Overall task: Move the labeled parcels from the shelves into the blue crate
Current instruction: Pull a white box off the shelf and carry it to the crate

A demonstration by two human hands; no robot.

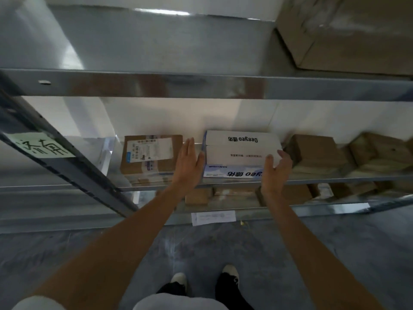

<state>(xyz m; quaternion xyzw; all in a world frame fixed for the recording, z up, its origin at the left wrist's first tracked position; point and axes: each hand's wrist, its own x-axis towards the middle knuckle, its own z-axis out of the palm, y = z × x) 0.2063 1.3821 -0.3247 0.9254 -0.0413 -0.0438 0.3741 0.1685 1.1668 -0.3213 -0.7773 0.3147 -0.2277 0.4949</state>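
A white and blue printed box [240,151] sits on the middle metal shelf [312,180]. My left hand [188,163] lies flat with straight fingers against the box's left side. My right hand [276,170] touches the box's right front corner with relaxed, slightly bent fingers. Left of the box stands a brown cardboard parcel with a white shipping label [150,154]. No blue crate is in view.
More brown cartons [317,153] fill the shelf to the right, and smaller ones [199,195] lie on the shelf below. A large carton [348,34] sits on the top shelf. A dark upright post with a handwritten note [41,145] slants at left. My feet stand on grey floor.
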